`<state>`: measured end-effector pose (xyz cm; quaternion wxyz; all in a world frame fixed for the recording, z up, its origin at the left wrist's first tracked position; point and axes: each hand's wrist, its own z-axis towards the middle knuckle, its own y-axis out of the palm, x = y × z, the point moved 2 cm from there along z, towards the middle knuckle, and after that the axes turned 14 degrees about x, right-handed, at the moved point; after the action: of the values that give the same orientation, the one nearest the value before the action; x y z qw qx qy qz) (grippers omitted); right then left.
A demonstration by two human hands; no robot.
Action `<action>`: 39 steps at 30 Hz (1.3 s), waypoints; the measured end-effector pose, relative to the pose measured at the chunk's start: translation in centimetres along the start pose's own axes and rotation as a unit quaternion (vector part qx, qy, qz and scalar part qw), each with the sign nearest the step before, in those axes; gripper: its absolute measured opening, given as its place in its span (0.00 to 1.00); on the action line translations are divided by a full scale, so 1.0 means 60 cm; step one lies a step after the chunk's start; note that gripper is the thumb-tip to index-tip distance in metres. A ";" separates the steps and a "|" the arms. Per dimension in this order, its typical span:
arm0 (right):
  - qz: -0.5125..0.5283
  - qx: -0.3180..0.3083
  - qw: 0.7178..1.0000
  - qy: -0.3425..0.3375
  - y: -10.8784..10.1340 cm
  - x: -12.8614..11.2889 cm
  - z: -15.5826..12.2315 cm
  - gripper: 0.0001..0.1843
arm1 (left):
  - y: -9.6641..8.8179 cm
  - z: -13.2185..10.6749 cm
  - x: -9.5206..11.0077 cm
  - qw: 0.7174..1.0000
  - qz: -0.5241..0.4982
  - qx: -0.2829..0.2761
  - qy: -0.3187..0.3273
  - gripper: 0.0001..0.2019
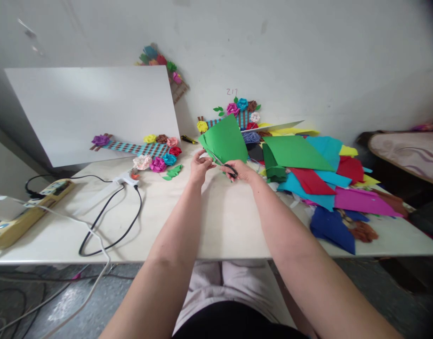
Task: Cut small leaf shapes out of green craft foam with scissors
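My left hand (199,165) pinches the lower left edge of a green paper sheet (225,140), holding it up over the white table (223,221). My right hand (240,170) is closed around the black handles of a pair of scissors (224,165), whose blades reach into the bottom edge of the green sheet. Both hands are close together near the table's middle, toward the back.
A pile of coloured paper sheets (322,179) covers the table's right side. Paper flower decorations (156,155) and a white board (92,113) stand at the back left. A glue gun (126,179) with black cable (107,221) and a power strip (22,212) lie left.
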<state>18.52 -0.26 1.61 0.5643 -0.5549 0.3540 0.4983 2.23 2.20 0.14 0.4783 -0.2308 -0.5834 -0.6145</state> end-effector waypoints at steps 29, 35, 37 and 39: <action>-0.002 0.001 1.000 -0.011 -0.004 0.014 0.009 0.16 | 0.009 -0.012 0.007 0.999 0.030 -0.026 -0.013 0.32; 0.003 0.006 1.000 0.006 -0.003 0.009 0.005 0.15 | 0.009 -0.013 0.006 0.999 0.021 -0.031 -0.019 0.33; 0.002 0.006 1.000 -0.001 -0.004 0.010 0.006 0.14 | 0.010 -0.015 0.006 0.999 0.022 -0.033 -0.021 0.33; 0.000 0.003 1.000 -0.010 -0.004 0.013 0.008 0.14 | 0.010 -0.016 0.007 0.999 0.020 -0.032 -0.023 0.33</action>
<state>18.90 0.37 1.00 0.5697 -0.5482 0.3501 0.5023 2.81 1.27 0.61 0.4692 -0.2722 -0.5695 -0.6176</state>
